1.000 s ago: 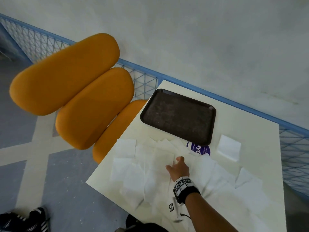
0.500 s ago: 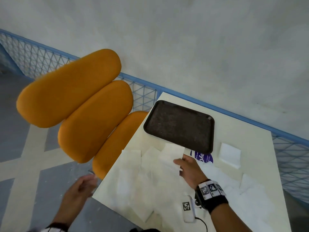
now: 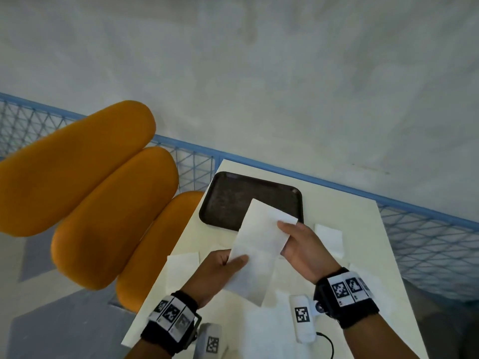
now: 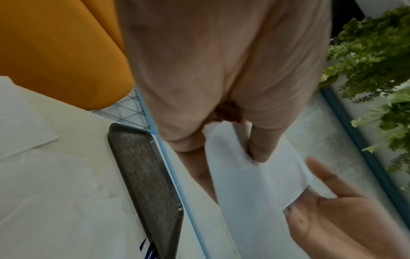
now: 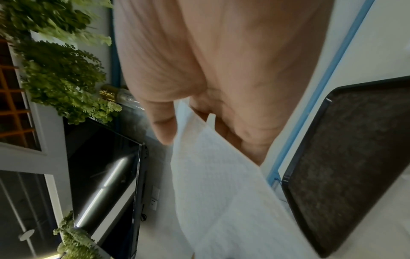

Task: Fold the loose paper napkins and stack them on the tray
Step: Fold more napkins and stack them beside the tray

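Observation:
I hold one white paper napkin (image 3: 259, 244) up over the table, partly unfolded and hanging at a slant in front of the tray's near edge. My left hand (image 3: 233, 260) pinches its lower left edge with the thumb on top, as the left wrist view shows (image 4: 255, 175). My right hand (image 3: 283, 237) pinches its upper right edge, thumb and fingers either side of the napkin (image 5: 217, 184). The dark brown tray (image 3: 228, 200) lies bare at the far end of the table. Several loose napkins (image 3: 181, 268) lie spread under my hands.
A small folded napkin (image 3: 329, 237) lies right of the tray. Two white tagged devices (image 3: 302, 317) and a cable sit at the near edge. Orange chair cushions (image 3: 103, 203) stand to the left, and a blue mesh railing (image 3: 427, 242) runs behind the table.
My right hand has lifted a napkin off the pile into the air. My left hand came in from the lower left and took hold of its lower edge.

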`<action>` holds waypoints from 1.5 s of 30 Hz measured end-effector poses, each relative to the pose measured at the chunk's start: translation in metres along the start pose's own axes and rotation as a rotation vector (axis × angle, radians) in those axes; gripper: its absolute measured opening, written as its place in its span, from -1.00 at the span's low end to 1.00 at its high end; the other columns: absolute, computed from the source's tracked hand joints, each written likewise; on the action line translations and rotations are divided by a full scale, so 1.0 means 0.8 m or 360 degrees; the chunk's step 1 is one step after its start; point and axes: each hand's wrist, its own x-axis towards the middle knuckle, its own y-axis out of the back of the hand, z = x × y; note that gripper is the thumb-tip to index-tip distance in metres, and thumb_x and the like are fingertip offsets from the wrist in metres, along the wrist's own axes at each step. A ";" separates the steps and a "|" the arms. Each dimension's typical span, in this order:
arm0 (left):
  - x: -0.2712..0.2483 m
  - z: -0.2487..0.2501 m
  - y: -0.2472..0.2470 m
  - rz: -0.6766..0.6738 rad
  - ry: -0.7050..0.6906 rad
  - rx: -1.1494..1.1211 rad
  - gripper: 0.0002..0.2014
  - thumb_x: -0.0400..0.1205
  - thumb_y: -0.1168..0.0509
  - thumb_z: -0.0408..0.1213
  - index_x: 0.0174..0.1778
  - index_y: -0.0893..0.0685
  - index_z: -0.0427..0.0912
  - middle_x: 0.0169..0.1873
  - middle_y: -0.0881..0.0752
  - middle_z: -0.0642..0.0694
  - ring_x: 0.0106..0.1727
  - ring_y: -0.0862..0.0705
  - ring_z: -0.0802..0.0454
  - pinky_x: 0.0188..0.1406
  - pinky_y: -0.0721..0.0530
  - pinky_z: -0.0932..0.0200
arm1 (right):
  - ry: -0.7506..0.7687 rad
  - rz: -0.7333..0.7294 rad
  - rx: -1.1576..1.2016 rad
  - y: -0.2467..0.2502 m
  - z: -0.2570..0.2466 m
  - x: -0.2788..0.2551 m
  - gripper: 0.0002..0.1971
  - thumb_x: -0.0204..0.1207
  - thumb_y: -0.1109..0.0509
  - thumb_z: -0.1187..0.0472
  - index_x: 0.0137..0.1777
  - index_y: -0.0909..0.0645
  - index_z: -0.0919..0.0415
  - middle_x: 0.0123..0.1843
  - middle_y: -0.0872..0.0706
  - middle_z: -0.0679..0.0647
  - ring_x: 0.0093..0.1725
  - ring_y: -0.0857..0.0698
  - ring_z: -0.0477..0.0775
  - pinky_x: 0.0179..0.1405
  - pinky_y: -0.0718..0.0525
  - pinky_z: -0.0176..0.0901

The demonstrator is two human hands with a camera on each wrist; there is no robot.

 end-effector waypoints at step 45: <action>0.095 0.041 -0.142 0.0446 -0.0475 0.0981 -0.78 0.69 -0.38 -0.12 -0.24 -0.64 0.29 -0.24 -0.69 0.50 -0.12 -0.65 0.45 -0.27 -0.61 0.53 | 0.0549 -0.0148 -0.1504 0.171 -0.023 0.006 -0.94 0.62 -0.46 0.13 -0.05 -0.75 0.04 -0.12 -0.80 -0.14 -0.09 -0.73 -0.15 -0.08 -0.61 -0.44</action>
